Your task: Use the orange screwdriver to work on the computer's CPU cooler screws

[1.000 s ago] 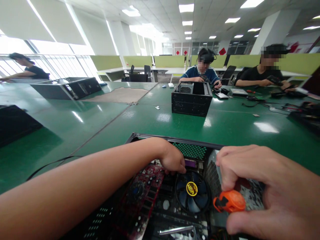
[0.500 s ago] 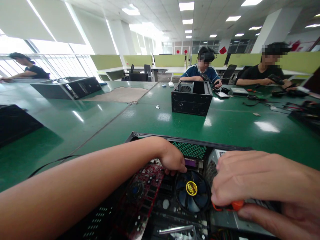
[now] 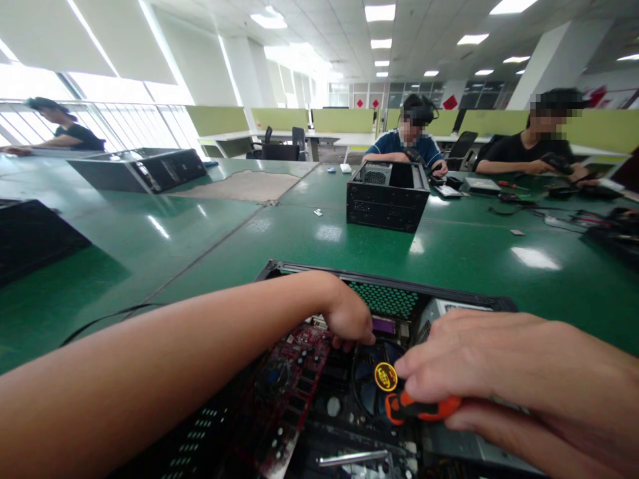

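An open black computer case [image 3: 464, 293] lies in front of me. My left hand [image 3: 351, 319] reaches down into it, fingers curled at the upper left edge of the round black cooling fan [image 3: 369, 392]. Its fingertips are partly hidden, so what they grip does not show. My right hand [image 3: 479, 366] is closed around an orange and black screwdriver [image 3: 424, 407] over the fan's right side; the shaft is not visible. A red graphics card [image 3: 294, 392] stands left of the fan. Right of it, partly under my right hand, is the grey power supply [image 3: 439, 309].
A metal bracket [image 3: 354, 458] lies at the case's near side. Another black case [image 3: 387, 203] stands across the green table [image 3: 279, 246], with a person [image 3: 409, 140] behind it. More cases lie on the left. Cables and parts [image 3: 609, 233] crowd the right.
My right hand has moved left with the screwdriver, from beside the power supply to over the fan, and more of the orange handle shows. My left hand stays by the fan's edge.
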The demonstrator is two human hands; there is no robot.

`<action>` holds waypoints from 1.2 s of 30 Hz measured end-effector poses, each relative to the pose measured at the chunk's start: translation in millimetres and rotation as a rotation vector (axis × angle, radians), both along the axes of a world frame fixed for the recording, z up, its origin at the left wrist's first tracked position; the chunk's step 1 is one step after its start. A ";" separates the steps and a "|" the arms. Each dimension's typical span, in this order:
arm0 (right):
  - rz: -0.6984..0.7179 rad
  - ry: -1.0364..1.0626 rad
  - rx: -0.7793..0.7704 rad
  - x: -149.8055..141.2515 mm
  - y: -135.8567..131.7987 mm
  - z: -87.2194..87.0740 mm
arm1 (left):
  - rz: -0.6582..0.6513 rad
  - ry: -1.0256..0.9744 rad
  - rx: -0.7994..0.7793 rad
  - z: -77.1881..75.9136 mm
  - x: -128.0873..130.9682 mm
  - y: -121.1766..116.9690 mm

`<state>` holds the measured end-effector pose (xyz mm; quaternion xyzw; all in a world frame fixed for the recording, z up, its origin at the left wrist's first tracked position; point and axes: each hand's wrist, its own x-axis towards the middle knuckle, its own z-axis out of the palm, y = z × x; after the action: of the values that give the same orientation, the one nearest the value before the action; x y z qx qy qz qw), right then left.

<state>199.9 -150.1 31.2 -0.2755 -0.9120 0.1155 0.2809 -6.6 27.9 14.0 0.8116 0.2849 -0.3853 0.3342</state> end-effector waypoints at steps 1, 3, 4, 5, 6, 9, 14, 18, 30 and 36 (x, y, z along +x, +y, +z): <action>0.005 -0.005 -0.003 -0.7 0.9 -0.2 | 0.006 -0.002 -0.004 -0.1 -0.3 0.0; 0.012 -0.014 -0.022 -1.5 1.4 -1.0 | 0.020 -0.010 -0.012 -0.3 -0.3 -0.1; 0.018 -0.013 -0.027 -2.0 1.6 -1.2 | 0.026 -0.013 -0.015 -0.4 0.0 -0.1; 0.019 -0.011 -0.037 -2.5 2.0 -1.1 | 0.031 -0.014 -0.018 -0.4 0.5 -0.1; 0.021 -0.006 -0.041 -3.2 2.6 -0.8 | 0.033 -0.013 -0.019 -0.5 0.9 -0.1; 0.011 -0.001 -0.026 -4.0 3.5 0.4 | 0.023 -0.011 -0.018 -0.6 1.4 -0.3; -0.087 0.019 -0.046 0.7 -5.6 -6.6 | -0.012 -0.018 0.000 -1.1 1.0 -0.8; -0.181 0.069 -0.052 2.3 -12.2 -17.6 | -0.007 -0.022 -0.021 -1.1 2.6 -1.1; -0.220 0.047 -0.044 -1.6 -5.9 -27.4 | -0.018 -0.025 -0.022 -7.8 -1.1 3.2; -0.236 0.036 -0.036 -13.7 -6.2 -20.9 | -0.005 -0.025 -0.012 -1.6 -7.0 0.2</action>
<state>186.1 -156.3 10.2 -0.3840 -0.8657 0.1030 0.3041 -13.7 28.0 12.4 0.8150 0.2764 -0.3777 0.3417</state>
